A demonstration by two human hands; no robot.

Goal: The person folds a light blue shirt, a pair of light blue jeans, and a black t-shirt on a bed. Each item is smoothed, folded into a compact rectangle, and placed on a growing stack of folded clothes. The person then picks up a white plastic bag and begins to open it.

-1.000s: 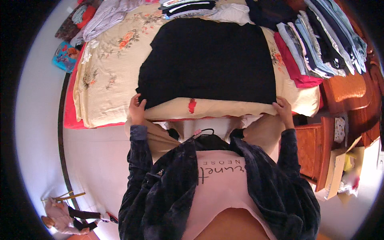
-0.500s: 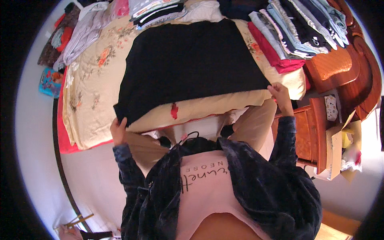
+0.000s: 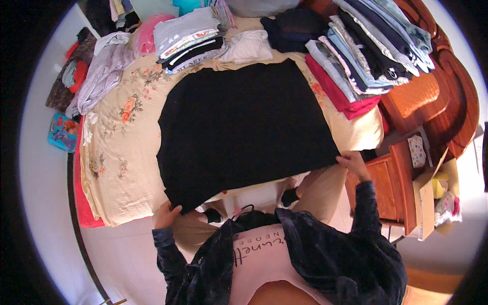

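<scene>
A large black garment (image 3: 244, 127) lies spread over the bed, its near edge hanging past the mattress toward me. My left hand (image 3: 166, 213) pinches its near left corner. At the near right corner, my right hand (image 3: 355, 163) grips the cloth between thumb and fingers. The fabric is drawn fairly flat between the two hands. Its exact kind I cannot make out.
The bed has a cream floral sheet (image 3: 132, 137). Folded shirts (image 3: 188, 35) and a white cloth (image 3: 249, 47) sit beyond the garment. Stacked folded clothes (image 3: 351, 66) stand at right, beside the wooden headboard (image 3: 457, 101). An open cardboard box (image 3: 427, 203) is lower right.
Both hands have come nearer to my body, pulling the black garment's near edge with them. The view has tilted, showing more of the bed's far side.
</scene>
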